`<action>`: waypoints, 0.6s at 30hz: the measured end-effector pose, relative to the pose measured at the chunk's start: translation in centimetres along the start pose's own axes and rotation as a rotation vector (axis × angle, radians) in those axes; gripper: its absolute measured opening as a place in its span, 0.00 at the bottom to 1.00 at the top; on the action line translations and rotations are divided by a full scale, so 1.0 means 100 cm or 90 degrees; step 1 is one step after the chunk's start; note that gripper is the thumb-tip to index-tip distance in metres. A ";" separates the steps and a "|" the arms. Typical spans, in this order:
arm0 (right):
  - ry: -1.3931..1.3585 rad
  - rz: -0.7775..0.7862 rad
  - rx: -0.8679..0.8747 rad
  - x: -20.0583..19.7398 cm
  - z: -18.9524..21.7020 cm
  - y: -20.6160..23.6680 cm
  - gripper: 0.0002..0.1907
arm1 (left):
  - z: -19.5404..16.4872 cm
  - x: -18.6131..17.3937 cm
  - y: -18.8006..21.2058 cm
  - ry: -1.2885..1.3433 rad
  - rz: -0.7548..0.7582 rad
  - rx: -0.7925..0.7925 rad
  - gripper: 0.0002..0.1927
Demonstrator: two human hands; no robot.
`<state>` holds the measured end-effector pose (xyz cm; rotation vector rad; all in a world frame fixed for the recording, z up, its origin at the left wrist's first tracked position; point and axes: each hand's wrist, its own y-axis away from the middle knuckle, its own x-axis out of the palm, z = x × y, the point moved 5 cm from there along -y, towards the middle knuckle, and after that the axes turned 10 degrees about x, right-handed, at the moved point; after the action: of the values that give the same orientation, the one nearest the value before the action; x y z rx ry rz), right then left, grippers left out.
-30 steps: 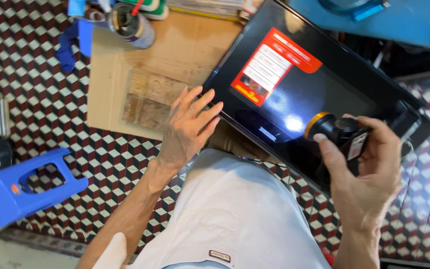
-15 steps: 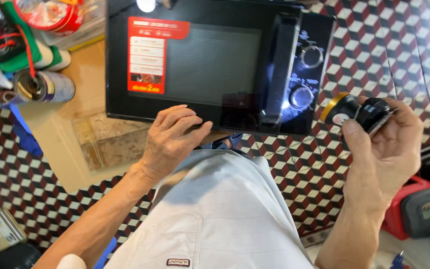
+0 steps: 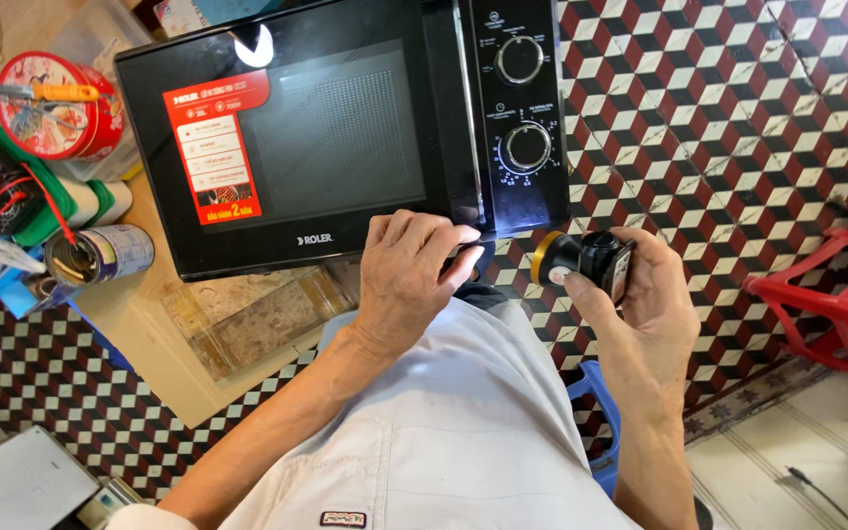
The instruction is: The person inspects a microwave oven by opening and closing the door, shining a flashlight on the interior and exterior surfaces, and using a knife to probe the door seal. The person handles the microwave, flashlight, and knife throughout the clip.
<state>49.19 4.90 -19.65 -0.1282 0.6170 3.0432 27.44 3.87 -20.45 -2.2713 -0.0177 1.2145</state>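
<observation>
Right hand [image 3: 645,314] wraps a small black torch-like cylinder with a yellow ring [image 3: 581,260] — fingers closed round its rear end, thumb pressed on the side nearest the body. The cylinder's long axis runs roughly level across the view, ringed front end poking out of the fist toward the left hand, aimed at the lower corner of the black microwave [image 3: 345,137]. That corner sits just beyond the ringed end, close but not touching as far as I can tell. Left hand [image 3: 409,280] lies palm-down, holding nothing, fingers curled loosely with the tips resting on the microwave's lower front edge, right at the seam where the door meets the control panel. From the right-hand grip, the left fingertips are just past the ringed end, so the cylinder points at the spot the left hand touches; the left hand is the one actually on the microwave, the right is near but apart. Above the left fingertips are two round knobs [image 3: 524,147] on the panel. Microwave lies on a cardboard sheet [image 3: 238,324] over patterned tiles. Out past the left hand's far side: an open tin can [image 3: 100,257] and a red round tin [image 3: 56,103] with tools laid across it. Beyond the right hand's outer side, a red plastic stool [image 3: 826,294] — well apart.
</observation>
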 end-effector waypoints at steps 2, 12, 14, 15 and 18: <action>-0.026 0.002 0.002 -0.002 0.000 0.001 0.27 | -0.005 0.007 -0.002 -0.019 0.018 -0.018 0.14; 0.088 -0.020 -0.024 -0.002 0.013 0.000 0.26 | -0.009 0.016 -0.002 -0.063 0.010 -0.004 0.14; 0.071 -0.014 -0.021 -0.002 0.013 -0.002 0.26 | -0.009 0.017 -0.002 -0.069 0.015 -0.006 0.14; 0.068 -0.012 -0.027 -0.001 0.014 -0.002 0.25 | -0.009 0.017 -0.003 -0.070 0.015 -0.009 0.14; 0.075 -0.009 -0.036 0.001 0.016 -0.005 0.25 | -0.009 0.017 -0.004 -0.072 0.022 -0.016 0.14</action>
<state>49.03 5.94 -18.40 -0.3128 0.5338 3.0583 29.28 4.25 -21.16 -2.2302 -0.0368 1.3662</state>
